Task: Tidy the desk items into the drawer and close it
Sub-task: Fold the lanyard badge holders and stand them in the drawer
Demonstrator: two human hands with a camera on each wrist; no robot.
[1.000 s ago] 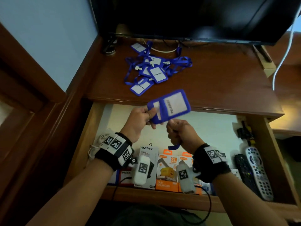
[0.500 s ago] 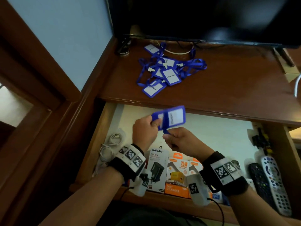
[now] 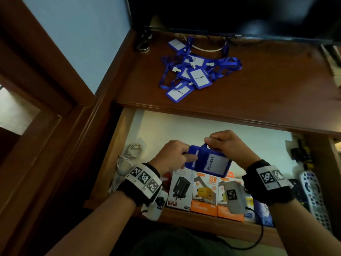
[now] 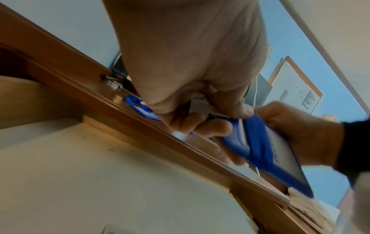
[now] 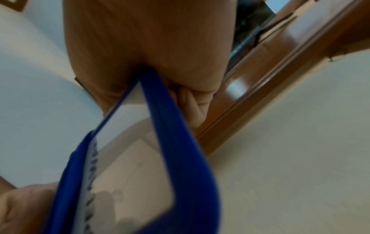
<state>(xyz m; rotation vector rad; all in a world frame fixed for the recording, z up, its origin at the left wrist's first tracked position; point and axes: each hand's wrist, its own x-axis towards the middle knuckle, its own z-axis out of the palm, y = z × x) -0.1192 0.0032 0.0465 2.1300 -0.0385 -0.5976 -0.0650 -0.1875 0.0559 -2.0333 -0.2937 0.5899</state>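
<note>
Both hands are busy over the open drawer (image 3: 118, 145) right now. The left hand (image 3: 172, 156) has its fingers curled round the left end of a blue badge holder (image 3: 212, 163) marked PELAWAT, and the right hand (image 3: 227, 145) pinches the blue lanyard strap (image 5: 170, 126) at the holder's top edge. The holder hangs in the air, tilted, above the charger boxes (image 3: 204, 194) lined up along the drawer's front edge. A coiled white cable (image 3: 129, 154) lies by the drawer's left wall, and remote controls (image 3: 313, 196) sit at its right end. Up on the desk (image 3: 267, 93), a tangled pile of blue badge holders and lanyards (image 3: 193, 74) sits toward the back left, near the monitor (image 3: 239, 13).
</note>
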